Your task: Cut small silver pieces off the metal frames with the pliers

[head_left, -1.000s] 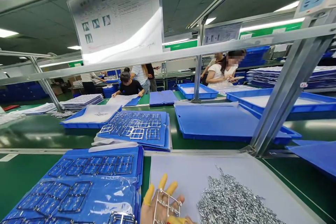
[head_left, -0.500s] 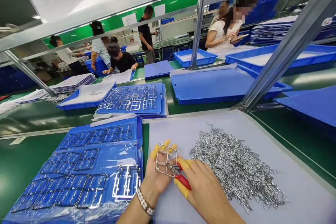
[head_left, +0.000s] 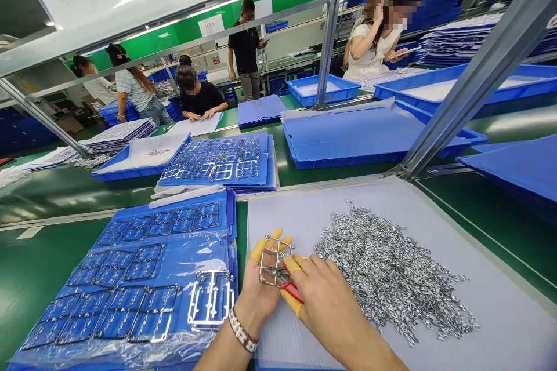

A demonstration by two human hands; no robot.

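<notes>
Near the bottom centre of the frame, my left hand (head_left: 256, 284) is palm up and holds a metal frame (head_left: 277, 251), its fingers behind the bars; how firmly the thumb presses, I cannot tell. The metal frame stands with its long axis running up and down the view, its top leaning slightly right and its upper edge sloping down to the right. Small parts are attached across its inner bars. My right hand (head_left: 322, 290) is closed around red-handled pliers (head_left: 285, 278), which point left and slightly upward, their long axis slanting down to the right. The jaws lie over the lower part of the metal frame (whether they are biting on a bar, I cannot confirm). Yellow finger covers (head_left: 258, 250) are noted on both hands, and a bracelet (head_left: 242, 331) on the left wrist.

Right of centre, a heap of small metal pieces (head_left: 391, 266) is spread on a white sheet (head_left: 300, 342), its narrow tip pointing to the top of the view. At lower left, rows of dark frames (head_left: 161, 223) lie on a blue stack (head_left: 174, 264) with clear film; one bright frame (head_left: 212, 299) is near my left wrist, its long axis roughly upright.
</notes>
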